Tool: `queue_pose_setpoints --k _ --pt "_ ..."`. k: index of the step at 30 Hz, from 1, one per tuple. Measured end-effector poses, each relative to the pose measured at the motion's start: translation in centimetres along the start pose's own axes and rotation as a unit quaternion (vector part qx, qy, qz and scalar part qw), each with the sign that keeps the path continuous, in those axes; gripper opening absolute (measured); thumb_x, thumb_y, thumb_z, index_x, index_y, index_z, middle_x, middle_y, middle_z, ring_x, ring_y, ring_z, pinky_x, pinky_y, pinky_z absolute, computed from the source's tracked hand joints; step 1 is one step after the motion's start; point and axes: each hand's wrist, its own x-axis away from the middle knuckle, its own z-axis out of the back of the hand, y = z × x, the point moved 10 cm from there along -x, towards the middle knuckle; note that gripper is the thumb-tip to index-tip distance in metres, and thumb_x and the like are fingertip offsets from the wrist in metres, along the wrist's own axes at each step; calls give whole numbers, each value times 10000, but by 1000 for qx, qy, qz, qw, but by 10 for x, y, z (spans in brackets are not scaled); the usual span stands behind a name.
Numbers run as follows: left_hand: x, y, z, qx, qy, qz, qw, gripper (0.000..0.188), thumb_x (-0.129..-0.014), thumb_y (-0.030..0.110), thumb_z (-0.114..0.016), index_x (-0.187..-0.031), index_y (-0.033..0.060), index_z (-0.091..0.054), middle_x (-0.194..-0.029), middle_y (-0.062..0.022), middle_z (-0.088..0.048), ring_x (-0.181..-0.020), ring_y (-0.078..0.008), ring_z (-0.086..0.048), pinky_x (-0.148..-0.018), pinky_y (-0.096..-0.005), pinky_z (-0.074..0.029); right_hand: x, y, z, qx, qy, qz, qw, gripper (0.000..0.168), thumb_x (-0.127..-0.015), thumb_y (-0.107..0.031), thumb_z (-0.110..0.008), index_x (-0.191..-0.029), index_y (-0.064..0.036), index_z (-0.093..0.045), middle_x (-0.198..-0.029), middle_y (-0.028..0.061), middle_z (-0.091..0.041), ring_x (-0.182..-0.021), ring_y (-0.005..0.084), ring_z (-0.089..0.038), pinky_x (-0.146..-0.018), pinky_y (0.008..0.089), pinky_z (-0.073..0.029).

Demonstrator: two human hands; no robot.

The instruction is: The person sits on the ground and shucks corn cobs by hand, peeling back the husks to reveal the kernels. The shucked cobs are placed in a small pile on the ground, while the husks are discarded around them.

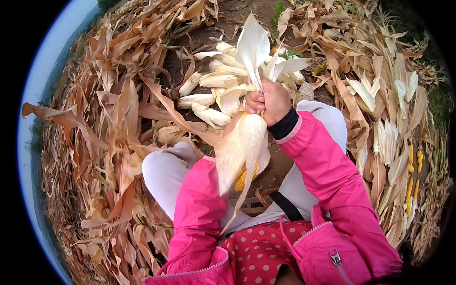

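My right hand (272,98) is closed in a fist around the gathered pale corn husks (253,42), which fan out above it. Below the fist, more husk (245,139) hangs down, with part of a yellow corn cob (245,178) showing beneath it. My left hand (232,124) is mostly hidden behind this husk, at the cob; a bit of yellow kernels shows beside it. How its fingers close cannot be made out. Just beyond the hands, a pile of corn ears in pale husks (217,80) lies on the soil.
Dry brown corn stalks and leaves (124,124) are heaped at the left, with more stalks (349,64) at the right. Opened empty husks (386,140) and several bare yellow cobs (409,192) lie at the far right. My bent knees (165,167) flank the hands.
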Motion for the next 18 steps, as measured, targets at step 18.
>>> queue_pose_setpoints --k 18 --pt "25 -112 -1 90 5 156 984 311 -775 169 -706 -1037 39 -599 -867 -24 -606 -757 -134 -581 -675 -274 -466 -22 -56 25 -168 -71 113 977 203 -876 -182 -517 -994 -22 -479 -770 46 -500 -742 207 -516 -798 426 -429"
